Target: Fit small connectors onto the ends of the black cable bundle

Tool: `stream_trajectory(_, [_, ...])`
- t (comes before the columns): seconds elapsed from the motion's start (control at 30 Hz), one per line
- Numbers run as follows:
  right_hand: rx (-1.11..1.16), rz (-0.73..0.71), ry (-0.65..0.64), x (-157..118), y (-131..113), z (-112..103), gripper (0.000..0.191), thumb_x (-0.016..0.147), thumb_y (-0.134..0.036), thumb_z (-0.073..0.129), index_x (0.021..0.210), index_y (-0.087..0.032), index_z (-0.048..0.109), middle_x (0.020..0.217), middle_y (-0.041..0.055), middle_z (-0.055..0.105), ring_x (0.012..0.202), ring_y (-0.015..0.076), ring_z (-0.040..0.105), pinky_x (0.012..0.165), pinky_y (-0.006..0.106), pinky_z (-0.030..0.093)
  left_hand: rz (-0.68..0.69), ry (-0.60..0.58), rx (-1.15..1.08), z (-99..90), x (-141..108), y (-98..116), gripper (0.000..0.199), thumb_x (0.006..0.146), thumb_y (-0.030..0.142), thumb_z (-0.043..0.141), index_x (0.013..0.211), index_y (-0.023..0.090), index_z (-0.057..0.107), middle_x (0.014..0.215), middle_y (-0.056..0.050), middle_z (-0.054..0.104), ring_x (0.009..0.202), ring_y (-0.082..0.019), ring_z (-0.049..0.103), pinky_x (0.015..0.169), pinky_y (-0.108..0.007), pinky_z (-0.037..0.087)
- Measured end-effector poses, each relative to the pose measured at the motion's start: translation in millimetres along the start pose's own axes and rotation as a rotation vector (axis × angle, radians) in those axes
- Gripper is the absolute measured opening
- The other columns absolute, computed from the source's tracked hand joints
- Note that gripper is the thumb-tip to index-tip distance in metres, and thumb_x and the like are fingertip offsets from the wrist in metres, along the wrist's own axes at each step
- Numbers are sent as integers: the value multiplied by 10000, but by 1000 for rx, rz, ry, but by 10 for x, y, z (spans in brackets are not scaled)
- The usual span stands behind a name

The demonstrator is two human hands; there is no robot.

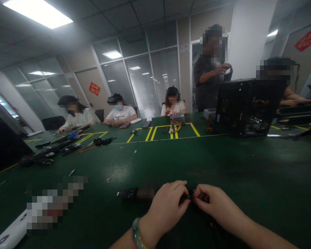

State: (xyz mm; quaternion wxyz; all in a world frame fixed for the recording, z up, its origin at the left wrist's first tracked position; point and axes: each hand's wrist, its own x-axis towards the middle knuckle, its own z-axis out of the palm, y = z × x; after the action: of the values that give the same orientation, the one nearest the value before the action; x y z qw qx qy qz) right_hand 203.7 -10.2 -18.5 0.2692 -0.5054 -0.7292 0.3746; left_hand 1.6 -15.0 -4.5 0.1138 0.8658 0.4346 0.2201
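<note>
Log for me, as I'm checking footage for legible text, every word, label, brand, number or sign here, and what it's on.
"福", apparently: tilted red sign, upper right; slightly blurred.
Smaller red sign on the back wall: marks too blurred to read.
White T-shirt: chest lettering too small to read reliably.
Dark tool beside the left hand: no readable label.

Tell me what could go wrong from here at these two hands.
The small dark part where the left hand and right hand meet could slip and be hard to spot on the dark green table. The drill-like tool, partly hidden by the left hand, might shift or roll if nudged.
</note>
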Motion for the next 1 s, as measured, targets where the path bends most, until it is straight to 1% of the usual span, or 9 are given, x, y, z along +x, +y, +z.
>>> stream_trajectory(0.17, [-7,17,-1,-5,-14,-9,79,832,-217,559,782,-196,616,732,-12,660,679,148,616,582,207,422,3,4,14,12,7,-3,145,835,167,621,955,235,574,1243,3,583,1125,-197,543,939,-385,434])
stream_trajectory(0.4, [-33,11,20,-7,1,5,64,819,-211,561,771,-194,601,689,-22,639,644,142,594,555,203,405,-3,27,8,23,-2,-6,153,814,162,631,941,228,577,1231,0,591,1120,-194,544,945,-373,428])
stream_trajectory(0.57, [-23,13,18,5,19,11,68,817,-199,560,773,-194,611,717,-20,651,667,140,610,578,200,420,-2,25,-6,38,-6,-19,138,829,170,619,942,240,583,1237,12,590,1128,-191,542,954,-385,418])
stream_trajectory(0.7, [-5,11,-8,9,32,16,80,825,-206,564,790,-196,635,736,-15,666,682,144,626,589,202,430,6,30,-4,24,-4,-6,147,841,170,610,961,251,587,1232,31,593,1126,-179,544,959,-373,416])
stream_trajectory(0.83, [2,-2,-3,18,55,27,95,837,-220,566,798,-197,650,742,-11,681,689,149,639,597,208,436,28,9,1,5,-4,15,160,838,154,608,963,254,594,1196,36,611,1119,-175,549,962,-357,417])
stream_trajectory(0.9, [8,-3,-6,18,58,29,100,842,-228,567,803,-199,654,755,-9,691,696,151,645,604,211,440,20,5,2,4,-7,17,181,823,168,636,977,252,591,1210,24,603,1132,-184,541,967,-355,417])
stream_trajectory(1.0, [6,6,-9,10,41,23,103,845,-237,569,803,-201,656,761,-6,697,699,155,647,610,216,443,-13,10,2,13,-14,1,246,796,194,676,1012,247,571,1286,4,558,1166,-205,521,976,-374,417])
